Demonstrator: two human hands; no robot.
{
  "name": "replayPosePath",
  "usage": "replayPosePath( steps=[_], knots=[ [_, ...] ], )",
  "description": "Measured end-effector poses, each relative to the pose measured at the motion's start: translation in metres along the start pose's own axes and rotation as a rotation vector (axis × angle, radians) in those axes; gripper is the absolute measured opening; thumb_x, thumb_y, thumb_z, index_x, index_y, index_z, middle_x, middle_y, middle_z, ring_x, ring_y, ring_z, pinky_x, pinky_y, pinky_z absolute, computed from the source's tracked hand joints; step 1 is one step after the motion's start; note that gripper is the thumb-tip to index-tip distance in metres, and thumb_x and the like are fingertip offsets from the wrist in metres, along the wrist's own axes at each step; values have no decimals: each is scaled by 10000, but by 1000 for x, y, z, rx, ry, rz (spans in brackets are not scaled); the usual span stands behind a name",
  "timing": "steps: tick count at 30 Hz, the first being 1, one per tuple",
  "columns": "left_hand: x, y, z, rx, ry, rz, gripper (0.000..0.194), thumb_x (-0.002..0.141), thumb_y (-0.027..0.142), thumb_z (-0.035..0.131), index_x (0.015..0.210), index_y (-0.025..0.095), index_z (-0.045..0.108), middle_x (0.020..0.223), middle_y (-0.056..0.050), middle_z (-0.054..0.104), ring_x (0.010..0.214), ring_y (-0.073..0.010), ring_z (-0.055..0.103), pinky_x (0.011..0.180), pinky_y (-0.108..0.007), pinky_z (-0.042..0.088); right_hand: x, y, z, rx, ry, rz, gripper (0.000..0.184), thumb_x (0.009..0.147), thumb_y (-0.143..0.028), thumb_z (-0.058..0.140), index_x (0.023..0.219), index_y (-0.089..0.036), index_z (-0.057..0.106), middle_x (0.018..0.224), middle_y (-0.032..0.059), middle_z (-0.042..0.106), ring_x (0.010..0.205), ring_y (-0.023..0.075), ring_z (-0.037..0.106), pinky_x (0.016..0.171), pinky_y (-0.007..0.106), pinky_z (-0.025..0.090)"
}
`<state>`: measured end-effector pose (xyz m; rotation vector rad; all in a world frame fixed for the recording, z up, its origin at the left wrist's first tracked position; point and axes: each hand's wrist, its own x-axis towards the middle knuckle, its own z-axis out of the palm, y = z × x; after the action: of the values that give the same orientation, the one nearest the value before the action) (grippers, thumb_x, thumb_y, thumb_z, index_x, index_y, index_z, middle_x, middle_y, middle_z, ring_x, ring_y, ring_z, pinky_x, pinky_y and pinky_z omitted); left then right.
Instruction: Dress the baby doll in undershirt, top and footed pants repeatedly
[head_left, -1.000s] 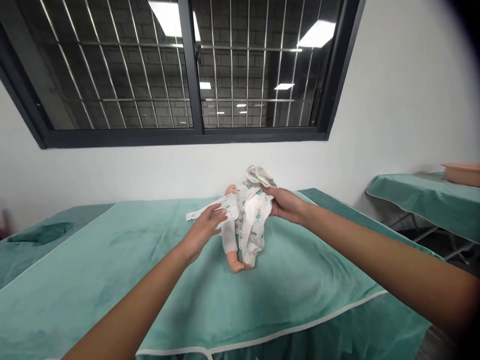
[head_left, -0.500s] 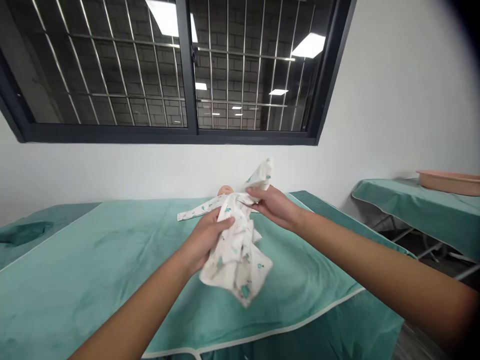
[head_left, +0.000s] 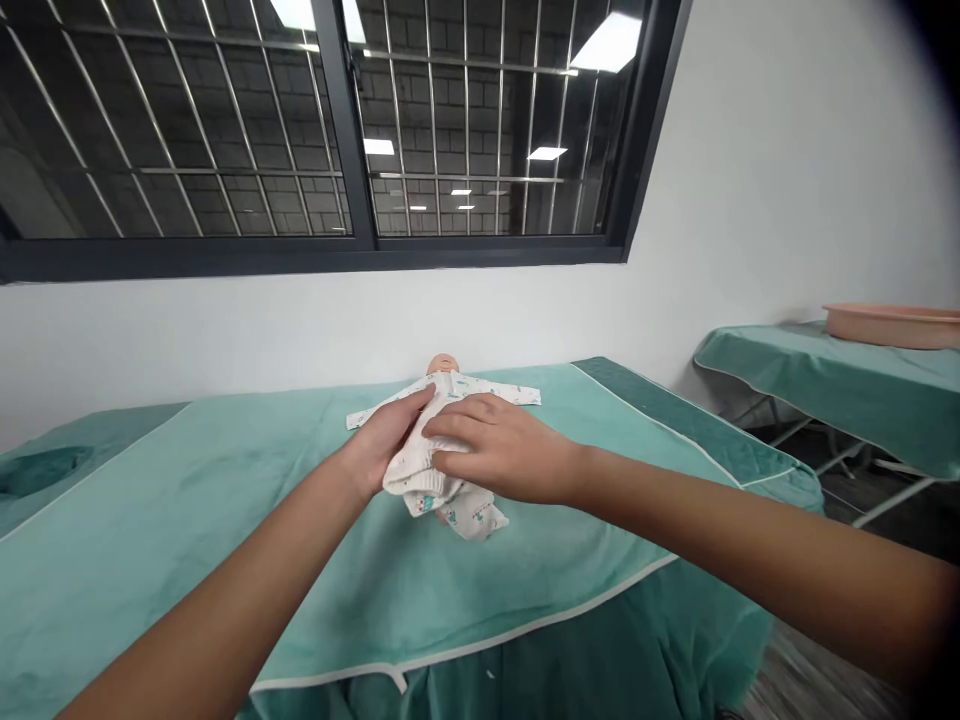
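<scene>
A baby doll point(head_left: 442, 362) lies on its back on the green cover, its head toward the wall. Its white long-sleeved top point(head_left: 506, 390) has small green prints, and both sleeves are spread sideways. Over the doll's lower body is a bunched white printed baby garment point(head_left: 472, 515) with a ribbed band. My left hand point(head_left: 386, 440) grips this garment's left side, thumb on top. My right hand point(head_left: 499, 445) rests palm down across it, fingers stretched and thumb apart. The doll's legs are mostly hidden under cloth and hands.
The green cover point(head_left: 225, 500) with white piping drapes over the table's front edge. Behind stand a white wall point(head_left: 487, 310) and a barred window point(head_left: 480, 120). At right, a second green-covered table point(head_left: 847, 390) carries a pink basin point(head_left: 892, 325).
The garment, held up and hanging between both hands before, is now lowered onto the doll. My right hand has let go of its raised end and moved down onto it. The camera view has shifted slightly.
</scene>
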<state>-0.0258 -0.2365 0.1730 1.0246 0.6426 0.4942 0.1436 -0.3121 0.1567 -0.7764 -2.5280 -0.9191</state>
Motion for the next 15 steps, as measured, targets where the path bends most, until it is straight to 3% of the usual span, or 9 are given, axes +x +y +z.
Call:
replayPosePath(
  steps=[4,6,9,13,15],
  knots=[
    [-18,10,7,234,114,287,599,865,599,572,1267,155,590,1216,-154,668,996,-276,678,770,-351,560,14,12,-20,9,-104,174,227,992,-274,422,929,-192,624,1080,92,624,914,208,545,769,362,407],
    [-28,13,10,370,173,481,595,865,609,569,1289,191,581,1334,-142,608,1145,-283,617,908,-374,522,19,21,-31,90,-74,343,227,989,-286,419,912,-188,608,1045,83,618,899,197,540,723,326,386],
    [-37,11,18,583,252,633,561,866,588,580,1315,253,555,1436,-100,527,1290,-289,510,1025,-407,443,25,36,-39,283,16,615,183,955,-266,442,843,-198,570,898,27,621,801,157,532,658,283,348],
    [-33,2,24,943,577,923,491,814,427,693,1255,266,551,1397,-70,509,1319,-266,454,1074,-414,389,31,49,-31,482,180,827,148,899,-275,481,773,-207,522,756,-25,589,672,126,485,611,270,319],
    [-27,-2,22,1115,616,1055,333,821,343,682,1129,249,594,1288,-54,549,1242,-236,500,1053,-390,400,33,50,-24,557,251,855,140,890,-285,488,777,-210,522,741,-35,579,662,121,480,616,269,329]
  ],
)
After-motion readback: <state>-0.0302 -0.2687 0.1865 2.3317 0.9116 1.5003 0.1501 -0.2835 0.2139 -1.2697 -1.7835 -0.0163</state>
